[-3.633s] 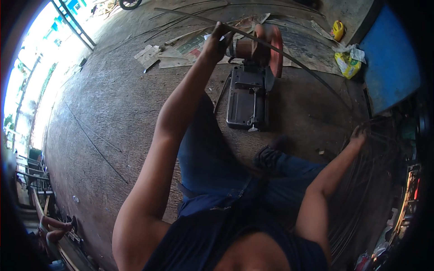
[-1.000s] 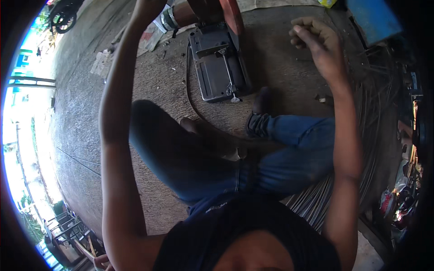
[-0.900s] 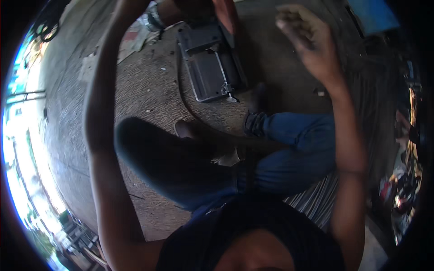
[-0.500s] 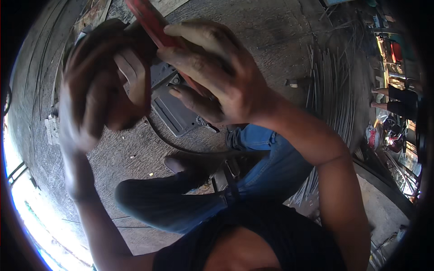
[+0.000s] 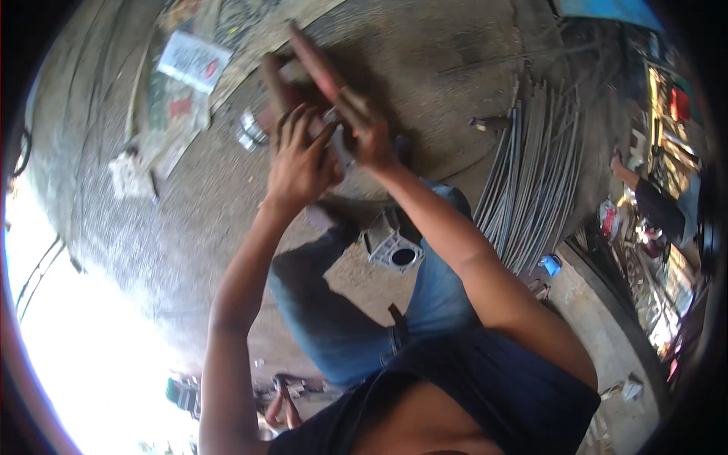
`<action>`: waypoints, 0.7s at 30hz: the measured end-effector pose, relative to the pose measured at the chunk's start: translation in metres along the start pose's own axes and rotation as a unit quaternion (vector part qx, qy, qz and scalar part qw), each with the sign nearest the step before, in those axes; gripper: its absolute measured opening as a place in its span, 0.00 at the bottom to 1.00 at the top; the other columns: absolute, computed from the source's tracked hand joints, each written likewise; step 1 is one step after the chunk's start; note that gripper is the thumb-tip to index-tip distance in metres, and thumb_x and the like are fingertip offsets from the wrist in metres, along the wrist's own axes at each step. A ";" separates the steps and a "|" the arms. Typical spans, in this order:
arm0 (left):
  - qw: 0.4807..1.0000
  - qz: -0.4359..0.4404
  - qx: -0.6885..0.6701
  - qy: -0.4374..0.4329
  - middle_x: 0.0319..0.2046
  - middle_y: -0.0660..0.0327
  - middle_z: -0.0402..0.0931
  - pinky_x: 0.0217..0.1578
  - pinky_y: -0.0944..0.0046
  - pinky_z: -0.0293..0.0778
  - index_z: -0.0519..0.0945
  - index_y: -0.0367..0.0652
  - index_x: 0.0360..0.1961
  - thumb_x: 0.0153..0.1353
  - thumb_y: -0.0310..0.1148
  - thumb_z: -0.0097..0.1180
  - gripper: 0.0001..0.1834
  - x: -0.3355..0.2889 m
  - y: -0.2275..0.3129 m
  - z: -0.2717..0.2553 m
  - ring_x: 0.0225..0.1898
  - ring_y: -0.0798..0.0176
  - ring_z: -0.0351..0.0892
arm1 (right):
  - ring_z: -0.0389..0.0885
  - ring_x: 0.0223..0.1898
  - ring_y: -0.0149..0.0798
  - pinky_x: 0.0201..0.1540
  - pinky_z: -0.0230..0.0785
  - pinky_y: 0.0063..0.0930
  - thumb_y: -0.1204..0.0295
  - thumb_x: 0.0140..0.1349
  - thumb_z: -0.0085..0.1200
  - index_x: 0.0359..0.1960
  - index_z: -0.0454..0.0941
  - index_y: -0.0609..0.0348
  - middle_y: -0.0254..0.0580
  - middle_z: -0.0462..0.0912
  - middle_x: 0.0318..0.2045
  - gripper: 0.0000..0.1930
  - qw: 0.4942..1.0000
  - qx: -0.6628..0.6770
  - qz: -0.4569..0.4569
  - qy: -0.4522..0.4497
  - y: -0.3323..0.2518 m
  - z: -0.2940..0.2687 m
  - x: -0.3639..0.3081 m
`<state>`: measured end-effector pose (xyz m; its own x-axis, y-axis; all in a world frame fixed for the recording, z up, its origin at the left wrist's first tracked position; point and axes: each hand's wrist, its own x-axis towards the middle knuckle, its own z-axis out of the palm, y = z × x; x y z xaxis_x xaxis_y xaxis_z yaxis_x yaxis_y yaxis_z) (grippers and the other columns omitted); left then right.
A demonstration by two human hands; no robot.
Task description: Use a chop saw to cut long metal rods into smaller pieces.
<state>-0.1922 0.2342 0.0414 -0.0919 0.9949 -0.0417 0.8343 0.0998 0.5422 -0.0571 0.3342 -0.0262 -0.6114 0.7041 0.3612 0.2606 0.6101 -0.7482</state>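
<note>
My right hand (image 5: 370, 142) is closed round a long red tool handle (image 5: 322, 72), which points away toward the upper left. My left hand (image 5: 297, 159) is close beside it, fingers bent over something mostly hidden beneath them. A second brownish-red bar (image 5: 274, 80) sticks out beyond my left fingers; whether it belongs to the same tool I cannot tell. Left of that hand is a shiny round metal part (image 5: 252, 130). Between my legs stands a grey metal casting (image 5: 394, 246) with a round dark hole. Blur hides the details at my fingertips.
A bundle of thin metal rods (image 5: 531, 178) lies on the ground to the right. At the upper left are a white printed sack (image 5: 193, 61) and a crumpled pale cloth or paper (image 5: 133, 174). A small blue container (image 5: 551, 265) sits by a concrete ledge (image 5: 607, 318). Another person's leg (image 5: 658, 208) shows at far right.
Both hands have moved down and away from my head, nearer the ground, with the red handle still in my right hand. My view has shifted, bringing the grey casting into sight.
</note>
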 end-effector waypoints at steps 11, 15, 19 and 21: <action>0.993 -0.116 0.022 -0.022 0.61 0.48 0.60 0.61 0.47 0.58 0.65 0.45 0.60 0.61 0.45 0.50 0.28 -0.139 0.056 -0.067 0.65 0.45 0.55 | 0.81 0.42 0.48 0.42 0.71 0.34 0.67 0.61 0.53 0.39 0.79 0.63 0.51 0.82 0.35 0.11 0.950 0.040 0.243 -0.189 -0.122 -0.086 -0.005; 0.961 -0.259 -0.071 -0.060 0.60 0.47 0.62 0.59 0.50 0.62 0.64 0.43 0.61 0.63 0.46 0.49 0.29 -0.261 0.066 -0.104 0.63 0.45 0.58 | 0.82 0.42 0.43 0.42 0.70 0.32 0.65 0.62 0.53 0.41 0.79 0.62 0.50 0.82 0.37 0.13 0.922 0.012 0.303 -0.242 -0.162 -0.106 -0.057; 0.919 -0.372 -0.085 -0.100 0.59 0.45 0.65 0.57 0.50 0.64 0.64 0.41 0.61 0.65 0.45 0.46 0.28 -0.376 0.059 -0.130 0.60 0.43 0.63 | 0.81 0.45 0.46 0.46 0.70 0.32 0.65 0.61 0.54 0.44 0.78 0.60 0.51 0.82 0.40 0.14 0.909 0.005 0.319 -0.267 -0.199 -0.111 -0.108; 0.898 -0.416 -0.083 -0.115 0.58 0.44 0.66 0.57 0.49 0.64 0.64 0.41 0.61 0.65 0.45 0.45 0.27 -0.436 0.063 -0.136 0.59 0.42 0.65 | 0.80 0.46 0.48 0.47 0.69 0.33 0.66 0.61 0.53 0.45 0.78 0.61 0.52 0.82 0.41 0.14 0.885 -0.020 0.347 -0.311 -0.221 -0.109 -0.133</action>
<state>-0.1737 -0.1955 0.2075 -0.5152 0.5556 -0.6526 0.4353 0.8255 0.3592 0.0482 0.1455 0.1519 -0.5829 0.5866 -0.5623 0.7533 0.1307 -0.6445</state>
